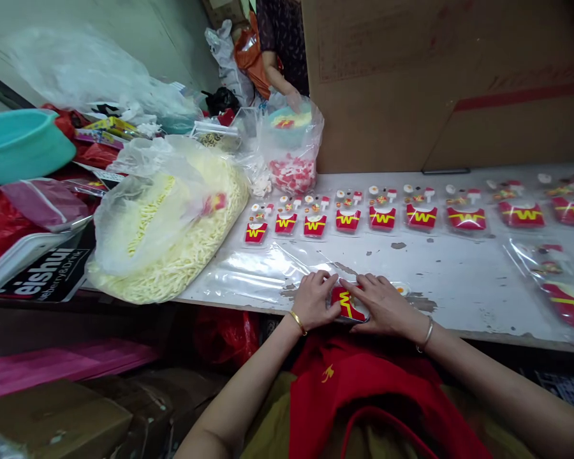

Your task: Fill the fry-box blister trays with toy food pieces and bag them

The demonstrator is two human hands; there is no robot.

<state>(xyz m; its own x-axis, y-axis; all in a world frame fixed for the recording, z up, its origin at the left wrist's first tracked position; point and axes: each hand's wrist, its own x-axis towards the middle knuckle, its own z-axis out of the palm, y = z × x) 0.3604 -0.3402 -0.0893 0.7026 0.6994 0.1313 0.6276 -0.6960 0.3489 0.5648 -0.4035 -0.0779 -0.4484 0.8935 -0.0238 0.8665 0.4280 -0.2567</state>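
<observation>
At the table's front edge, my left hand [314, 299] and my right hand [387, 307] hold a small clear plastic pack from both sides. Inside it lies a red fries carton [347, 302] with a yellow W, turned sideways. A small fried-egg piece [402, 291] shows beyond my right hand; my fingers cover much of the pack. Farther back, several similar packs [382, 217] stand in a row, each with a red carton and small food-shaped pieces. Clear plastic film [249, 271] lies to the left of my left hand.
A large clear bag [172, 255] of pale yellow strips sits on the left. Behind it are a turquoise basin [23, 145] and a bag of pink-and-white pieces [294, 173]. A cardboard sheet [440, 89] walls the back. Another person's hand [294, 101] reaches toward a bowl.
</observation>
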